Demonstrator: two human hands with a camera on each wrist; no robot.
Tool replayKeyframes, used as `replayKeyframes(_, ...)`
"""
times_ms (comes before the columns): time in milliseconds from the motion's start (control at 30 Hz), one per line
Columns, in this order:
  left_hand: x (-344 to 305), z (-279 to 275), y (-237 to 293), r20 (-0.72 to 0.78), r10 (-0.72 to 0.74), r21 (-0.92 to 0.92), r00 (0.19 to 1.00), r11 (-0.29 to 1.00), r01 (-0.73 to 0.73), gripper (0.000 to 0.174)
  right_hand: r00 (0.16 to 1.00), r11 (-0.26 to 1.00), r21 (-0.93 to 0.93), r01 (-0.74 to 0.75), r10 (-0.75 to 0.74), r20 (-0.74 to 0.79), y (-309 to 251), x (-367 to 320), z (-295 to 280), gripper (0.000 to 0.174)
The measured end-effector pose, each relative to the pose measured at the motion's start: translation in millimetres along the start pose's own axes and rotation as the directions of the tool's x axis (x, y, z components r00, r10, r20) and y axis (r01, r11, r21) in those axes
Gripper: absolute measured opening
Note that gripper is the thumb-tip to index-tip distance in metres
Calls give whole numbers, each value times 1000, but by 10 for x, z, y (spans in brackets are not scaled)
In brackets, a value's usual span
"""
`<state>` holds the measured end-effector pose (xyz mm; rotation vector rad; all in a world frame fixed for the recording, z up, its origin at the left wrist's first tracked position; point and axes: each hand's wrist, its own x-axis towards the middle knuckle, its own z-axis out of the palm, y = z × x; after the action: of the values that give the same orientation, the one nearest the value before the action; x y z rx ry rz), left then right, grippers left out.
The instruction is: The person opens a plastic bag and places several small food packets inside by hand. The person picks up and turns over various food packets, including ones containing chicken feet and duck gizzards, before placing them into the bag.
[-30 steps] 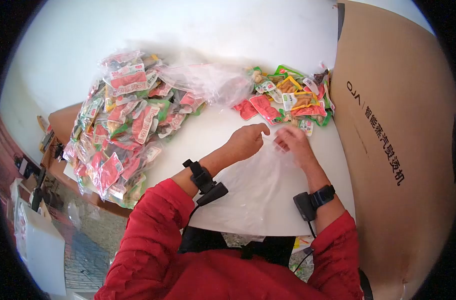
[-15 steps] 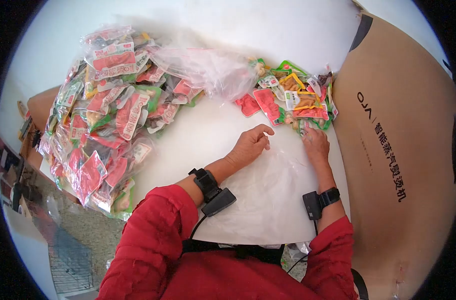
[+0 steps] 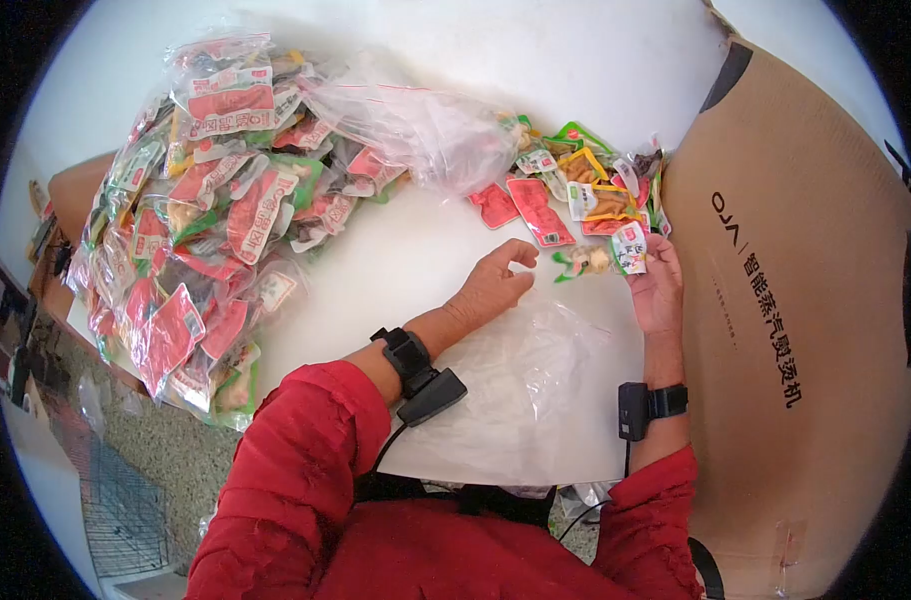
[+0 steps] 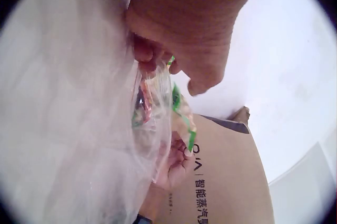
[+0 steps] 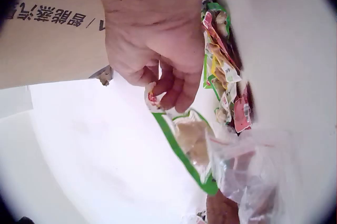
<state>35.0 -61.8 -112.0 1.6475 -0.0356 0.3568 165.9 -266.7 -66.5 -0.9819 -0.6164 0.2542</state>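
My right hand (image 3: 659, 285) pinches one end of a small snack packet (image 5: 184, 145) with a green edge and a white label. Pale food shows through the packet's clear part. My left hand (image 3: 495, 285) has its fingers curled on the edge of a clear plastic bag (image 3: 520, 385), which spreads over the white table (image 3: 375, 290) below. In the left wrist view the bag (image 4: 89, 108) hangs from those fingers, and the packet (image 4: 181, 113) shows just beyond it. The right wrist view puts the packet's lower end against the bag's rim (image 5: 245, 153).
A loose pile of snack packets (image 3: 540, 212) lies at the back right, beside a large cardboard box (image 3: 775, 400). Filled clear bags of packets (image 3: 190, 250) are heaped on the left. Between the two piles lies more clear plastic (image 3: 425, 130).
My right hand left the bag, reached to the loose pile, and now holds a packet lifted toward me from its front edge. The left hand stays nearly in place at the bag.
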Motion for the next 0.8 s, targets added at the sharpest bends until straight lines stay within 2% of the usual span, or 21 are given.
replayKeyframes(33,-13,10,77,2,-63,-75,998,995,62,29,1000,1000,4,-2,2,-4,-38,-13,19,25)
replayKeyframes(67,-29,8,146,4,-69,-72,998,995,69,29,996,996,62,-68,64,62,-61,-29,47,26)
replayKeyframes(100,-45,-5,209,115,-124,-128,986,982,139,31,984,984,116,-136,120,130,-71,-55,73,27)
replayKeyframes(133,-50,-2,233,227,-170,-175,959,961,212,35,985,983,122,-137,122,124,-76,-86,114,27)
replayKeyframes(167,-23,31,160,229,-175,-171,957,961,217,35,972,978,129,-164,139,188,-72,-111,168,27)
replayKeyframes(200,-1,77,118,340,-134,-320,931,914,248,35,955,972,134,-193,155,251,-51,-134,206,27)
replayKeyframes(233,7,112,72,436,-75,-456,897,841,292,35,956,971,137,-196,158,248,-19,-150,221,27)
replayKeyframes(267,-8,138,21,437,-80,-454,896,841,296,35,940,963,133,-235,190,283,19,-159,231,28)
replayKeyframes(333,-103,194,210,504,-39,-549,863,756,356,32,922,951,138,-275,220,318,109,-170,244,27)
replayKeyframes(367,-88,199,161,504,-42,-548,863,757,357,32,922,951,140,-276,220,318,131,-173,269,27)
replayKeyframes(433,-32,198,79,346,-35,-592,938,767,247,31,944,913,237,-331,320,84,144,-171,414,27)
replayKeyframes(467,-17,194,42,345,-33,-588,938,771,244,31,948,924,211,-318,314,53,179,-175,465,30)
replayKeyframes(500,-22,184,42,253,-40,-608,967,770,191,31,949,925,215,-315,310,56,227,-191,445,30)
replayKeyframes(533,-28,174,43,158,-46,-623,986,770,135,31,938,938,89,-335,324,120,301,-224,408,30)
replayKeyframes(567,-27,166,46,156,-44,-618,987,775,132,31,921,939,-38,-342,343,182,347,-263,394,31)
replayKeyframes(600,-29,158,51,153,-58,-552,986,823,134,34,919,928,-150,-340,361,156,368,-308,420,29)
replayKeyframes(667,-40,161,51,147,-73,-479,986,867,136,36,930,931,-190,-312,340,138,371,-354,462,27)
replayKeyframes(733,-65,183,83,248,-99,-419,964,886,199,39,957,937,-233,-261,283,69,393,-351,479,23)
replayKeyframes(767,-69,177,96,247,-99,-418,964,886,198,39,956,937,-232,-261,284,71,379,-355,501,23)
replayKeyframes(800,-74,173,101,310,-110,-338,944,915,218,39,970,944,-240,-227,242,36,331,-370,559,22)
